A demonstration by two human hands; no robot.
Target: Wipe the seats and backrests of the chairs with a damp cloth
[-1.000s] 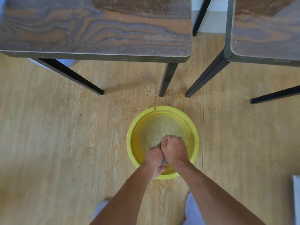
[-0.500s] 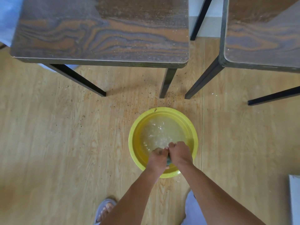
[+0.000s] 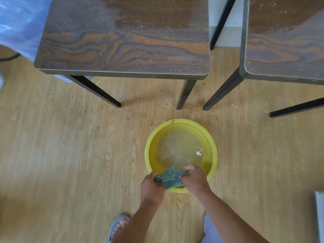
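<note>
A crumpled grey-green cloth point(image 3: 169, 178) is stretched between my two hands over the near rim of a yellow basin point(image 3: 213, 148) that holds cloudy water. My left hand point(image 3: 150, 189) grips its left end and my right hand point(image 3: 196, 180) grips its right end. Beyond the basin stands a dark wood-grain chair seat point(image 3: 122, 41) on black legs, dusted with crumbs. A second chair seat point(image 3: 284, 41) is at the upper right, partly cut off by the frame.
The floor is light wood laminate with crumbs point(image 3: 149, 111) scattered in front of the basin. A blue plastic bag point(image 3: 19, 27) sits at the far left. My sandalled foot point(image 3: 119, 227) is at the bottom, and a grey object's edge point(image 3: 320, 216) at the lower right.
My hands were pressed together in fists over the basin, hiding the cloth. They have drawn back toward me and apart, and the cloth now shows spread between them.
</note>
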